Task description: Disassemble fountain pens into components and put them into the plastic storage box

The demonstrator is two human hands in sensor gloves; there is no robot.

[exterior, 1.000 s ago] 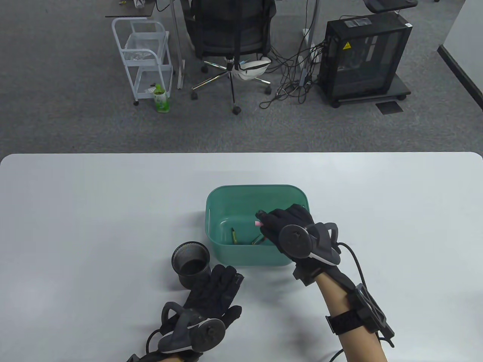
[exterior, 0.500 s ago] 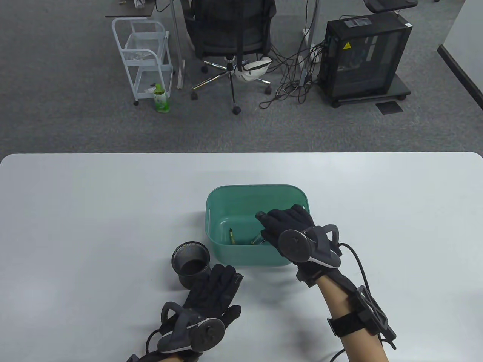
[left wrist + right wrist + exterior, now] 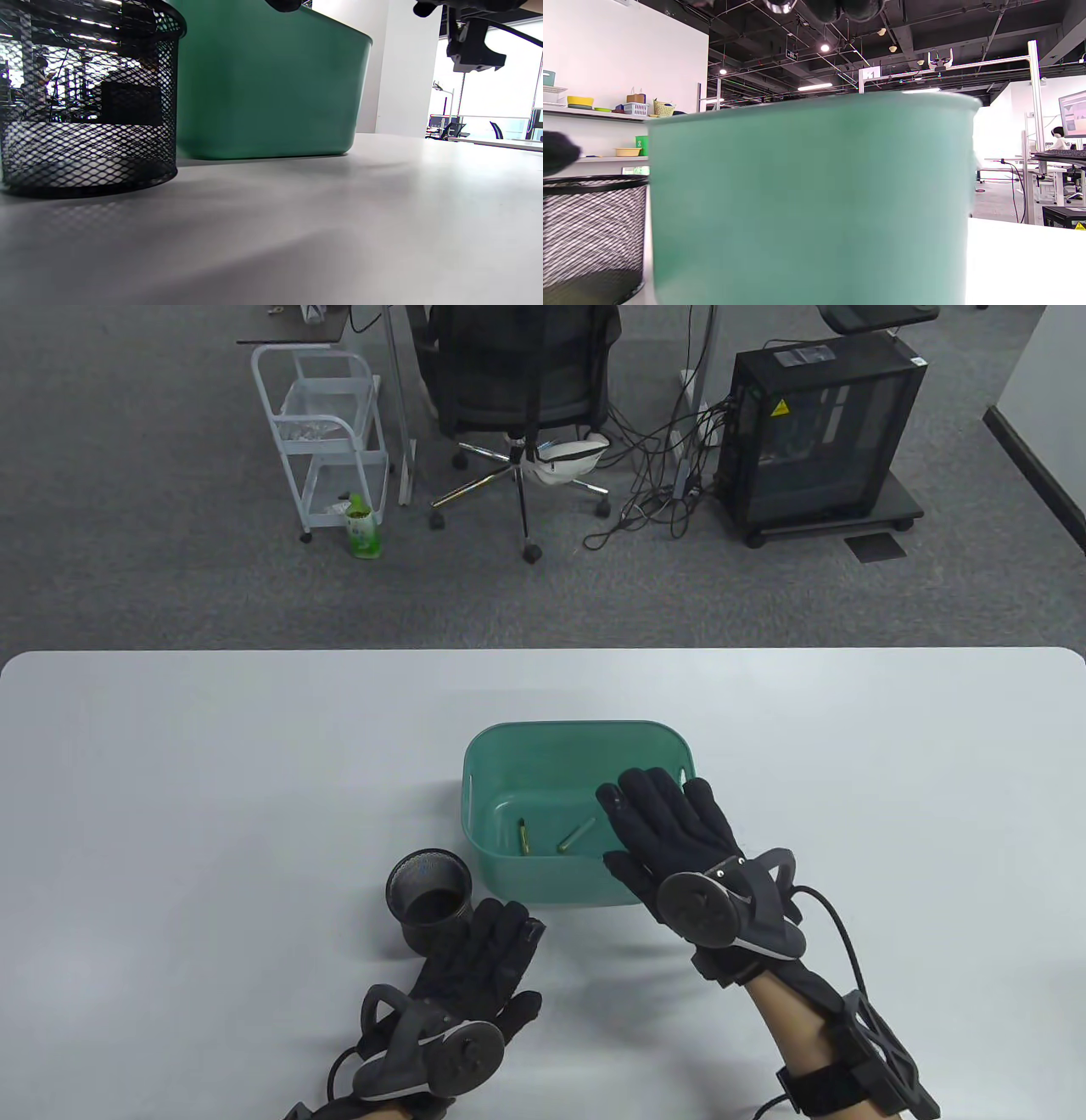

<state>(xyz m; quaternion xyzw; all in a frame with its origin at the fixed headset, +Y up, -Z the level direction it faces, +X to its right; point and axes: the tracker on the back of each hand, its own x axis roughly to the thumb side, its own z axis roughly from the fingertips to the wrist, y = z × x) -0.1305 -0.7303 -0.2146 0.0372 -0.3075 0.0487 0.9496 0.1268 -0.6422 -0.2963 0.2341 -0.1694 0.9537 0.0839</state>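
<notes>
A green plastic storage box (image 3: 509, 738) stands mid-table; it fills the right wrist view (image 3: 806, 199) and shows in the left wrist view (image 3: 271, 84). Two yellow-green pen parts (image 3: 575, 837) lie on its floor. My right hand (image 3: 657, 823) hovers over the box's near right corner, fingers straight and spread, holding nothing. My left hand (image 3: 496, 937) lies flat on the table just right of the black mesh pen cup (image 3: 428, 897), fingers extended, holding nothing. The pink part seen earlier is hidden.
The mesh cup (image 3: 85, 101) stands left of the box's front corner. Beyond the white table (image 3: 170, 814), on the carpet, are a wire cart (image 3: 322, 432), an office chair (image 3: 522, 398) and a black computer case (image 3: 819, 432).
My right hand, which held a pink piece over the box, has opened, spread its fingers and drawn back toward me. The pink piece is out of sight. The left hand stayed still.
</notes>
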